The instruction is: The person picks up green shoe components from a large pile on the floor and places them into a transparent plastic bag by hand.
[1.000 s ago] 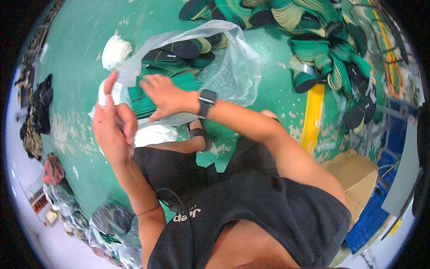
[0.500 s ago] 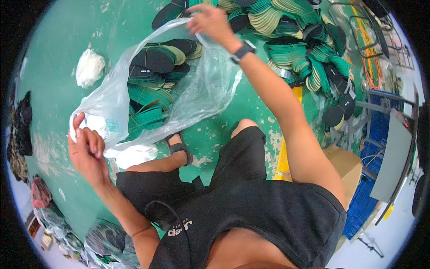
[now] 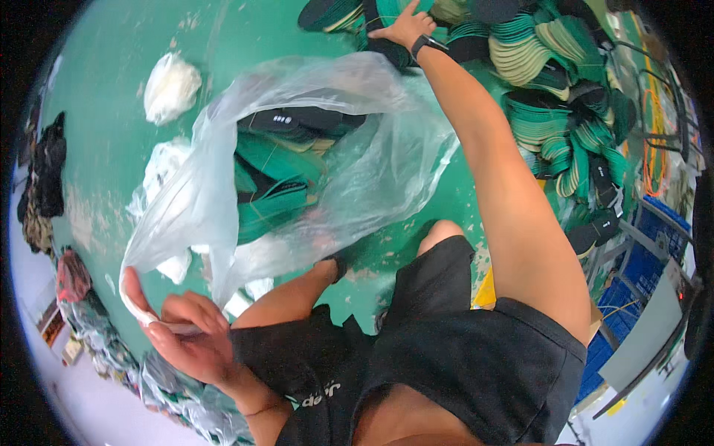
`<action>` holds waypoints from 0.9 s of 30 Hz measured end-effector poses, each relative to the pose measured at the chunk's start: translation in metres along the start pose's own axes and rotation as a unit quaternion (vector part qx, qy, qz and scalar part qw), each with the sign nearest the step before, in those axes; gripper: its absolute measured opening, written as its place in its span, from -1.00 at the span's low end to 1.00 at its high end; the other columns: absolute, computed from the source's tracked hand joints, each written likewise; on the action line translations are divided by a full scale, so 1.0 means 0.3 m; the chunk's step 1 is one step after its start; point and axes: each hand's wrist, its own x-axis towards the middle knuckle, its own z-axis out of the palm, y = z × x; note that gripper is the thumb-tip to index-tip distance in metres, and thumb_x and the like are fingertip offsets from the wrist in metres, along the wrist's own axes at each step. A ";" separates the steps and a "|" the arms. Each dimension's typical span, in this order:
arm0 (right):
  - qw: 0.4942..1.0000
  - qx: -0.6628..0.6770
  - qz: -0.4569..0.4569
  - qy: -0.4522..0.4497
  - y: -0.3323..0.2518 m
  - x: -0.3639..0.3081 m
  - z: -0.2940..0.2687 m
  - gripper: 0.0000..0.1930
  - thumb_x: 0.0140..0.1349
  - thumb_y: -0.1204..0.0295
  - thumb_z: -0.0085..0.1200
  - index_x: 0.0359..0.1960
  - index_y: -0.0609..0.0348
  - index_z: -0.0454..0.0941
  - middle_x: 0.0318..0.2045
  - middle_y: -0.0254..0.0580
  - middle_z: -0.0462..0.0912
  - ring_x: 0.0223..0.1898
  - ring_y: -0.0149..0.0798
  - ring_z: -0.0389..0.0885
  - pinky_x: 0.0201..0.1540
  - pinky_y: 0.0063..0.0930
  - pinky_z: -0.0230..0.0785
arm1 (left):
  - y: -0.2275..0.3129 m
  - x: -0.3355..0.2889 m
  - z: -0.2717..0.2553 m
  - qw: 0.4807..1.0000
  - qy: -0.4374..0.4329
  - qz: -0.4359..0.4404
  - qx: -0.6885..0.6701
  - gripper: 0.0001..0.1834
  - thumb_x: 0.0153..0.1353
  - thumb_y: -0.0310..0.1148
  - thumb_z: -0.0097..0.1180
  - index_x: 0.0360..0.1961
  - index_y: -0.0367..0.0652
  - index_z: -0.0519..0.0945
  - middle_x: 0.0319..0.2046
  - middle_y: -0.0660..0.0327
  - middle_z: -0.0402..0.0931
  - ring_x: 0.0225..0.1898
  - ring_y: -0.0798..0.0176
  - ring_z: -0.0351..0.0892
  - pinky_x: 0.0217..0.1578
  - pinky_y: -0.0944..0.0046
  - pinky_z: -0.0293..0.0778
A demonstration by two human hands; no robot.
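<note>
The rim of a large clear plastic bag (image 3: 178, 223) is gripped by my left hand (image 3: 186, 327), low on the left, and the bag's mouth gapes. Inside lie several bundles of green and black shoe insoles (image 3: 271, 182), some banded. My right arm stretches far forward. At its end my right hand (image 3: 407, 28), thumb and forefinger spread, is over a dark insole bundle (image 3: 383, 48) at the near left of a big pile of insole bundles (image 3: 520, 56). Whether its fingertips touch that bundle I cannot tell.
White crumpled plastic bundles (image 3: 171, 88) lie on the green floor left of the bag. Filled clear bags (image 3: 178, 386) line the lower left. To the right are a blue crate (image 3: 602, 331), a grey panel (image 3: 643, 327), metal frames and an orange cable (image 3: 654, 141).
My right hand has let go of the bag's far rim and moved forward to the insole pile. That rim has sagged. My left hand, still holding the bag, has come nearer to me.
</note>
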 end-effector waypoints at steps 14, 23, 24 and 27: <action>0.801 0.584 -0.103 0.084 0.233 -0.569 -0.703 -0.19 -0.10 0.37 0.38 0.14 0.42 0.15 -0.01 -0.07 0.44 -0.04 -0.26 0.45 0.06 -0.41 0.31 | 0.047 -0.043 -0.043 0.986 -0.154 -0.050 -0.037 -0.40 0.35 -0.31 -0.23 0.29 -0.45 -0.02 -0.84 0.40 0.13 -0.83 0.56 0.01 -0.79 0.54 -0.04; 0.762 0.422 -0.308 -0.383 -0.040 -1.156 -0.807 0.21 -0.35 -0.05 0.39 0.32 0.33 -0.01 0.22 0.26 0.21 0.27 0.05 0.19 0.31 -0.29 -0.03 | 0.082 -0.151 -0.039 0.965 -0.258 -0.038 0.042 -0.45 0.33 -0.35 -0.19 0.26 -0.46 0.11 -0.84 0.46 0.10 -0.85 0.60 -0.02 -0.81 0.56 -0.07; 0.777 0.370 -0.354 -0.368 -0.094 -1.146 -0.753 0.24 -0.39 -0.11 0.36 0.33 0.26 -0.02 0.03 0.25 0.39 0.09 0.12 0.36 0.16 -0.23 0.15 | 0.076 -0.159 -0.053 0.961 -0.269 -0.040 0.043 -0.46 0.34 -0.33 -0.20 0.25 -0.45 0.12 -0.85 0.46 0.09 -0.86 0.60 -0.04 -0.82 0.56 -0.08; 0.829 0.279 -0.406 -0.266 -0.390 -1.034 -0.756 0.22 -0.43 -0.13 0.36 0.32 0.16 0.02 -0.22 0.14 0.44 -0.14 0.09 0.42 -0.10 -0.10 0.21 | 0.073 -0.190 -0.096 0.958 -0.278 -0.068 0.013 -0.50 0.36 -0.38 -0.26 0.26 -0.43 0.12 -0.85 0.46 0.09 -0.85 0.60 -0.03 -0.81 0.56 -0.06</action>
